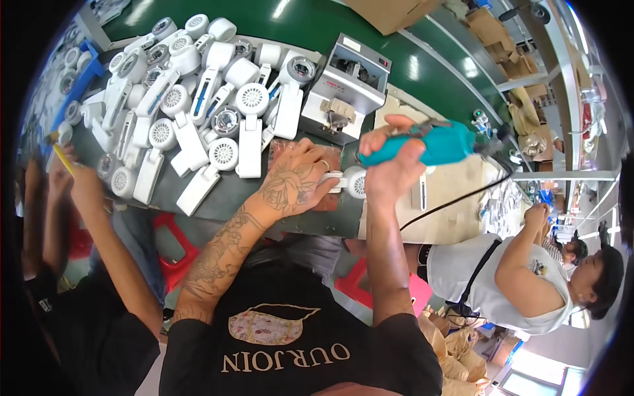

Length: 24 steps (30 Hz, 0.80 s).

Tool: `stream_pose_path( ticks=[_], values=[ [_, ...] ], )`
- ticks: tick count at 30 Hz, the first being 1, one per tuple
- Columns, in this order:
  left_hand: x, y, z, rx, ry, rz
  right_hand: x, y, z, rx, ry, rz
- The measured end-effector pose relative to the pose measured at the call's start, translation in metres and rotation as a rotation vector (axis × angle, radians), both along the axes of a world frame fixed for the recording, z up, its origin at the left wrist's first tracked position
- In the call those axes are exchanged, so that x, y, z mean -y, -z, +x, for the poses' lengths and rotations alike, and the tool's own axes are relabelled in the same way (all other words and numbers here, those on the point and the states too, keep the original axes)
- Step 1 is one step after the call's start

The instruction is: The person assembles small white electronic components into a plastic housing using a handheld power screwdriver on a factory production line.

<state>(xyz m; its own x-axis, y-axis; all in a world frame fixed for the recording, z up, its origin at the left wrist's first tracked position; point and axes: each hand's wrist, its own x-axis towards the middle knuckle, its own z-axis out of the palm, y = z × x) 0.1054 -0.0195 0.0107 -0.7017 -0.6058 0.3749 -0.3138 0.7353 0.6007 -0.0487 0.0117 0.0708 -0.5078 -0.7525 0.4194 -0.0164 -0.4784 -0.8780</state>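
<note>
My left hand [297,175], at the end of a tattooed forearm, lies over a reddish-brown mat [327,203] on the bench. Its thumb and fingers hold a small white handheld fan [355,182] flat; the round grilled head sticks out to the right, and the palm hides part of the mat. Just above and right of that fan, my right hand [394,168] is wrapped round a teal corded power tool [439,143], probably an electric screwdriver. The tool is raised off the bench and lies roughly level. I cannot make out its bit.
Many white handheld fans [198,99] are heaped at the left. A grey metal machine [347,86] stands beyond my hands. Brown cardboard [462,204] covers the bench at right, crossed by a black cable [456,201]. Co-workers sit at left [99,317] and right [489,270].
</note>
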Motion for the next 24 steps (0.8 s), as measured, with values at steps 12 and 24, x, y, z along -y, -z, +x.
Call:
stream_pose_path(
  ticks=[12, 24],
  values=[
    [-0.006, 0.012, 0.005, 0.023, 0.031, -0.082, 0.067, 0.037, -0.001, -0.194, 0.019, -0.110],
    [0.002, 0.002, 0.001, 0.021, 0.018, -0.019, 0.002, 0.012, -0.003, 0.009, 0.007, 0.059]
  ],
)
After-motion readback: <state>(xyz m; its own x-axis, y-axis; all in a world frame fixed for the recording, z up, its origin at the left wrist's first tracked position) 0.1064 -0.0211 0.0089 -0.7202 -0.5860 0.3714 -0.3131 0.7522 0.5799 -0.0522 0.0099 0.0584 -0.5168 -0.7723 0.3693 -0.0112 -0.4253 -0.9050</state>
